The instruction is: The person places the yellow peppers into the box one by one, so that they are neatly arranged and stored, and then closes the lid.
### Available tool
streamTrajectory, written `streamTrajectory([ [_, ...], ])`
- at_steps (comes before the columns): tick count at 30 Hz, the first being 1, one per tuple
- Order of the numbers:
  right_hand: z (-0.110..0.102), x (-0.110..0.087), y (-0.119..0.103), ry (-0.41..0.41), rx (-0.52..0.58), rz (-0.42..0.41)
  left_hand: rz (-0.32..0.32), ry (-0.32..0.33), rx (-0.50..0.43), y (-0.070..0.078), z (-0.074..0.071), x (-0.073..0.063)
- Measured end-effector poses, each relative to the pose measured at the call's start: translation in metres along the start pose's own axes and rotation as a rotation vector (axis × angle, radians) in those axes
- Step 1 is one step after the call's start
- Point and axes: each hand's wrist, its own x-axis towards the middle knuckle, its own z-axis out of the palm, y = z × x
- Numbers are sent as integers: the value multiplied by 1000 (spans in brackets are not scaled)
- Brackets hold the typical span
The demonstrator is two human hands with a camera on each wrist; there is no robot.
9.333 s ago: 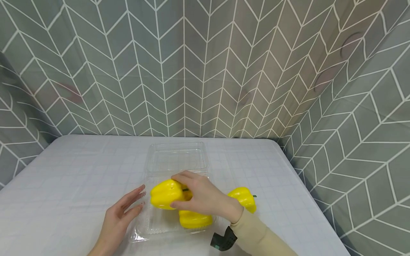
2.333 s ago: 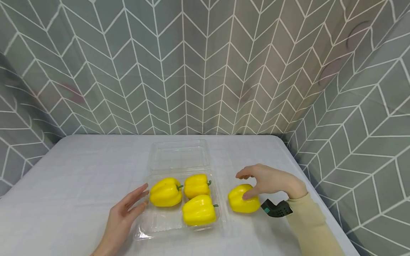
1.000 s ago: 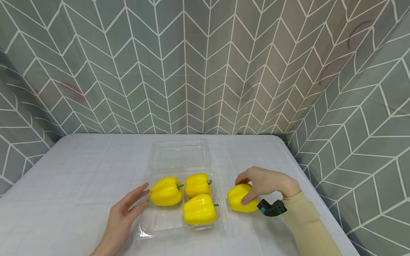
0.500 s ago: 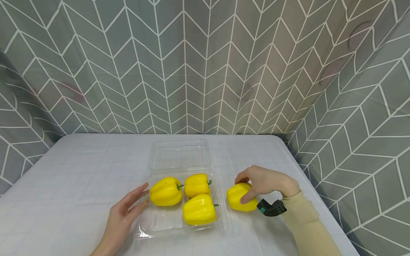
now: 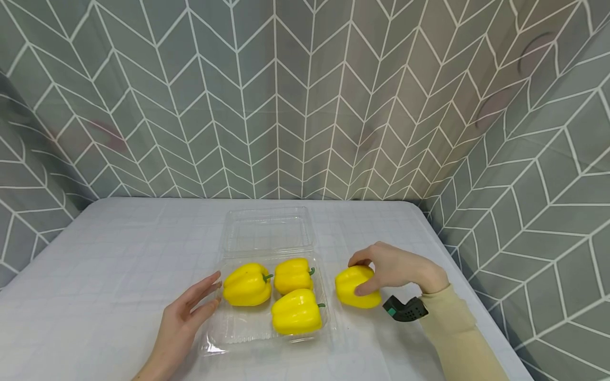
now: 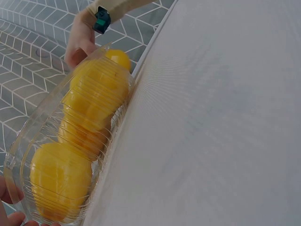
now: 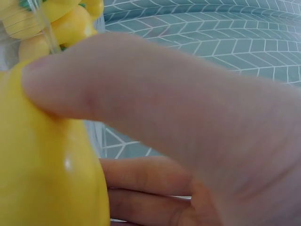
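My right hand (image 5: 393, 269) grips a yellow bell pepper (image 5: 350, 286) to the right of a clear plastic clamshell container (image 5: 238, 330). In the right wrist view the thumb (image 7: 117, 80) presses one side of this pepper (image 7: 42, 155) and the fingers lie on the other. Inside the container's base sit a yellow pepper at the left (image 5: 246, 286), one at the back right (image 5: 293, 276) and one at the front right (image 5: 296, 313). My left hand (image 5: 183, 317) touches the container's left edge with loosely extended fingers, also at the corner of the left wrist view.
The container's lid (image 5: 267, 230) lies folded back behind its base. A white cloth covers the table (image 5: 133, 254). A grey curtain with white chevrons (image 5: 295, 106) hangs behind and at the sides. A black wrist device (image 5: 405, 308) sits at my right sleeve.
Earlier, the right hand set a pepper in the container, then reached to the one at the right and took hold of it. Now that pepper has risen slightly. The left hand has barely moved.
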Motion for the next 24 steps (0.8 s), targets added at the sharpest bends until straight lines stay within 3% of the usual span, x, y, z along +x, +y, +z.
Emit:
streamTrajectory([
  [24, -8, -7, -15, 122, -32, -90, -8, -13, -8, 0, -1, 0],
])
